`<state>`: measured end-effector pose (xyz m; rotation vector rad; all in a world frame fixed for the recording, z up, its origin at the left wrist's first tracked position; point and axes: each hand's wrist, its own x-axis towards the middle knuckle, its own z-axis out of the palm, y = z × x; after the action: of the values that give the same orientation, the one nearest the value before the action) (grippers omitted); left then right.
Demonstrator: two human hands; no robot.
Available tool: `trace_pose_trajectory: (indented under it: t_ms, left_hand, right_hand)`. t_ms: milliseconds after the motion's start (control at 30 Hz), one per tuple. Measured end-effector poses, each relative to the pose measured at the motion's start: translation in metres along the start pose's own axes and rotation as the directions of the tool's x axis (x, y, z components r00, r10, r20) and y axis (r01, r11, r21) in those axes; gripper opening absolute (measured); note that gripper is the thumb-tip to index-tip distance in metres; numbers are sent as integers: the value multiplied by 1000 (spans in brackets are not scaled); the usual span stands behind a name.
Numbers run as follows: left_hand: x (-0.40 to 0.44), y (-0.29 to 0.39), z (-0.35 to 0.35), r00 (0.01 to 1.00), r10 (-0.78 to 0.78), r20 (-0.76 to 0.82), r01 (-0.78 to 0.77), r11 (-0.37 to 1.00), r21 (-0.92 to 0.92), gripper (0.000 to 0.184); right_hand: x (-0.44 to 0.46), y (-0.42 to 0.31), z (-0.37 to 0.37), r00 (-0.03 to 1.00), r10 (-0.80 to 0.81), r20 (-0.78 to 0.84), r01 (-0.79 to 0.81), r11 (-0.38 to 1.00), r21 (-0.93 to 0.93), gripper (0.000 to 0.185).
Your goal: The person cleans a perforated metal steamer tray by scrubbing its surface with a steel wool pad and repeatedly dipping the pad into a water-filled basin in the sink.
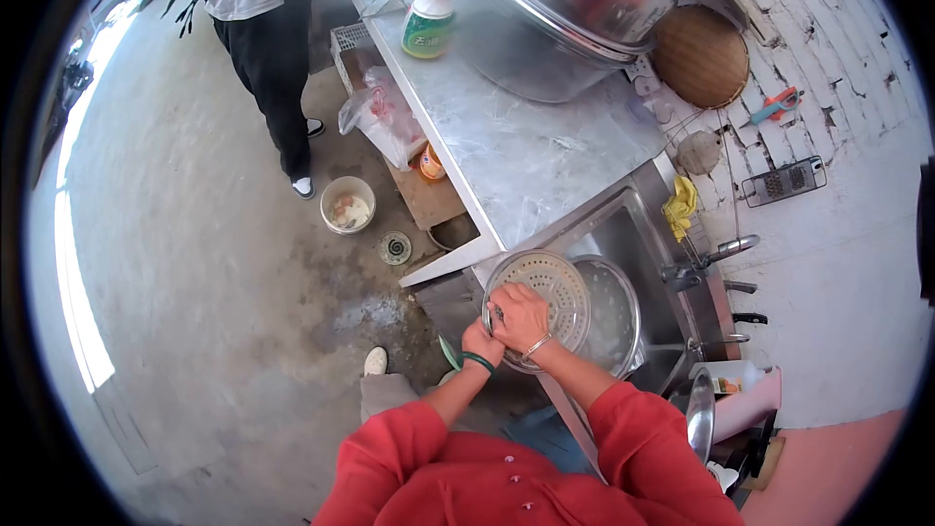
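Note:
A round metal strainer with holes (557,294) is at the sink's left edge, partly over a wide metal basin (614,317). Both my hands meet at the strainer's near left side. My right hand (519,316) lies over its inside with the fingers curled; what they hold, if anything, is too small to make out. Just left of it, my left hand (483,341) is closed at the strainer's rim, touching my right hand. The fingertips of my left hand are partly hidden.
The sink (638,224) has a faucet (730,248) at its right. A metal counter (516,156) bears a spray bottle (429,15) and a large lidded pot (575,0). On the floor stands a bucket (348,206). Another person (268,49) stands at upper left.

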<state>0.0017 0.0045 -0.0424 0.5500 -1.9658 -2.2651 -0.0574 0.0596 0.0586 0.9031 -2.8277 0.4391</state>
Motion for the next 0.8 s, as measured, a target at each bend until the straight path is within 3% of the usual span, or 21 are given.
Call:
trace_pose_trajectory:
  t_ms: [33, 67, 167, 200, 300, 333, 400, 467, 533, 567, 633, 800]
  left_hand:
    - [-2, -1, -1, 992, -118, 44, 111, 984, 141, 22]
    - [-3, -1, -2, 992, -117, 51, 108, 983, 148, 22]
    - [2, 11, -1, 971, -226, 79, 223, 974, 49, 23]
    - [-2, 16, -3, 974, -218, 66, 213, 975, 68, 24]
    - [-3, 12, -1, 989, -145, 34, 143, 988, 57, 30]
    - [-4, 9, -2, 996, -83, 13, 83, 996, 40, 35]
    - [-2, 11, -4, 992, -115, 42, 112, 992, 54, 34]
    - [-2, 16, -2, 988, -137, 70, 132, 989, 63, 33]
    - [-3, 15, -3, 983, -176, 52, 173, 983, 63, 31]
    - [-3, 10, -4, 984, -173, 50, 170, 983, 67, 31]
    - [-2, -1, 1, 995, -93, 37, 92, 995, 26, 30]
    - [-2, 5, -4, 991, -115, 61, 111, 991, 72, 31]
  right_hand:
    - [0, 11, 4, 997, 55, -50, -55, 998, -1, 10]
    - [6, 27, 8, 996, 64, -56, -64, 998, 1, 10]
    - [30, 56, 8, 879, 462, -114, -476, 865, -161, 11]
    - [25, 49, 10, 877, 467, -109, -480, 864, -155, 11]
    - [-3, 16, 6, 995, 94, -14, -94, 995, 24, 11]
    - [-2, 18, 5, 995, 95, -5, -95, 995, 28, 11]
    - [7, 29, 0, 1000, -14, -20, 12, 998, -63, 10]
    - [23, 50, 6, 996, -37, -86, 28, 994, -110, 14]
    - [33, 52, 9, 970, 203, -133, -225, 958, -180, 11]
    - [27, 46, 10, 970, 202, -135, -224, 958, -177, 11]
    - [5, 27, 7, 991, 115, -73, -115, 993, 11, 13]
    - [-2, 23, -9, 996, 56, 65, -63, 991, 114, 19]
